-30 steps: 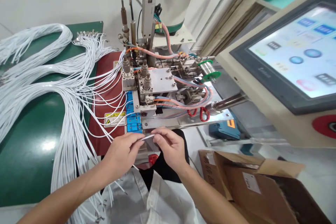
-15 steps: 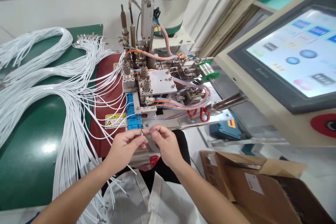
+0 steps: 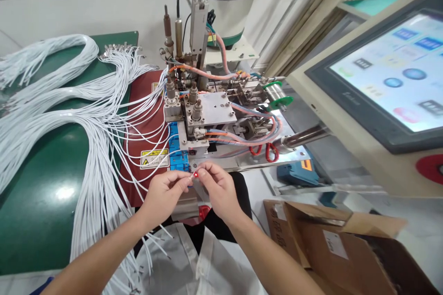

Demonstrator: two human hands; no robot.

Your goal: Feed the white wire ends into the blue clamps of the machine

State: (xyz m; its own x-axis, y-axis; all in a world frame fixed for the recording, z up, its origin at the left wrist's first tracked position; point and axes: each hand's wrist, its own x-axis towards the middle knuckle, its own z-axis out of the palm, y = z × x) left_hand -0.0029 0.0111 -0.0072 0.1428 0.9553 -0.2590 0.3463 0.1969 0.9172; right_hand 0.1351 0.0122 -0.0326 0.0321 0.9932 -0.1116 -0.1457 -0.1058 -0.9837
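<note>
My left hand [image 3: 165, 196] is closed in a pinch, a white wire [image 3: 191, 177] showing at its fingertips. Close beside it, my right hand [image 3: 219, 191] also pinches at the wire's tip, its thumb and forefinger nearly touching the left fingers. A small bright red spot [image 3: 196, 174] shows between the two hands; whether it is a light or a part, I cannot tell. Just beyond the hands lie blue clamp blocks [image 3: 178, 160] on the front edge of a metal machine [image 3: 211, 110], with several white wires running into them.
Bundles of white wires [image 3: 62, 124] cover much of the green table [image 3: 38, 221] at left. A touchscreen panel [image 3: 391, 73] juts in at right, above an open cardboard box [image 3: 311, 239]. A wire spool [image 3: 276, 95] sits on the machine's far right.
The bright red spot has appeared between my fingertips. Both hands stay close together in nearly the same place, and the view has shifted slightly.
</note>
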